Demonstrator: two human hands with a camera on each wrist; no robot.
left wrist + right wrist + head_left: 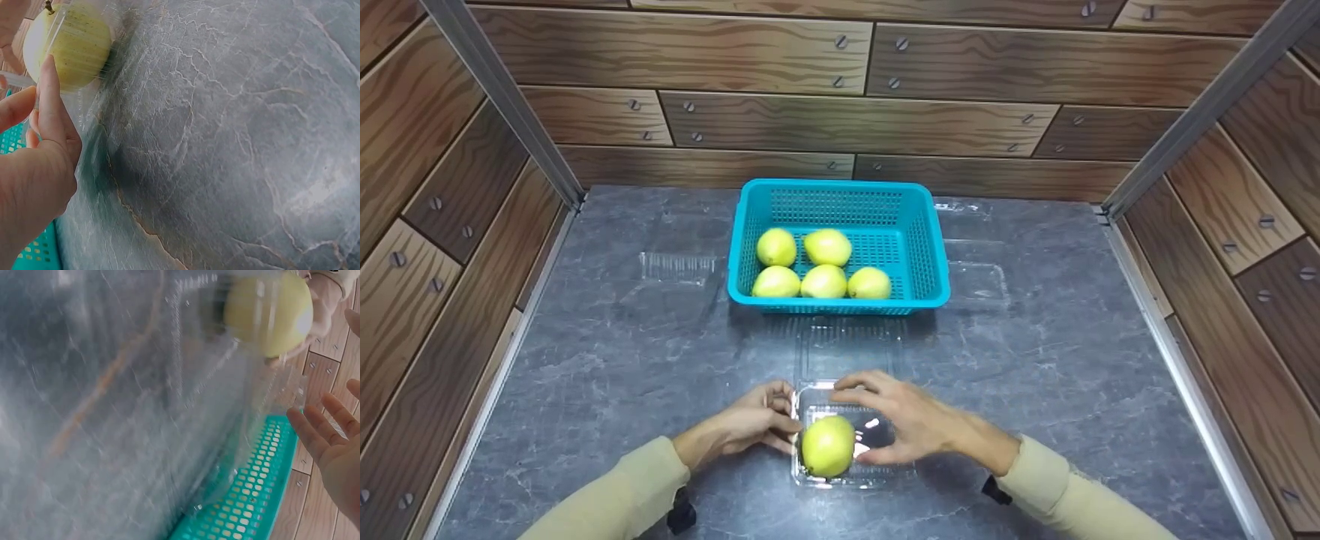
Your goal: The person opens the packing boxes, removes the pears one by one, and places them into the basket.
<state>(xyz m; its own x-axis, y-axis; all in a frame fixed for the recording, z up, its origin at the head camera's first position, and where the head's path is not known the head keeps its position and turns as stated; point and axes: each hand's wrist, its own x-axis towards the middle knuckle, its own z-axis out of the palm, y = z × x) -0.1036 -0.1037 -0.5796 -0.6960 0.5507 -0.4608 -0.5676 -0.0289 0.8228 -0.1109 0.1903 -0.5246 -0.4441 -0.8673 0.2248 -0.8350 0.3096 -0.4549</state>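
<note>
A clear plastic clamshell container [877, 480] lies on the table with its lid [851, 352] folded open toward the basket. One yellow-green pear [829, 447] sits in the left part of its tray; its stem shows in the left wrist view. My left hand [754, 420] pinches the container's left edge between thumb and fingers. Over the right side of the tray is my right hand [904, 420], fingers spread and apart from the pear. In the right wrist view, that hand [343, 450] holds nothing.
Behind the container stands a turquoise plastic basket [840, 303] with several pears [824, 282] in it. Clear plastic pieces lie to its left [676, 268] and right [979, 283]. Wood-patterned walls [840, 120] enclose the grey marbled table [607, 360] at the back and sides.
</note>
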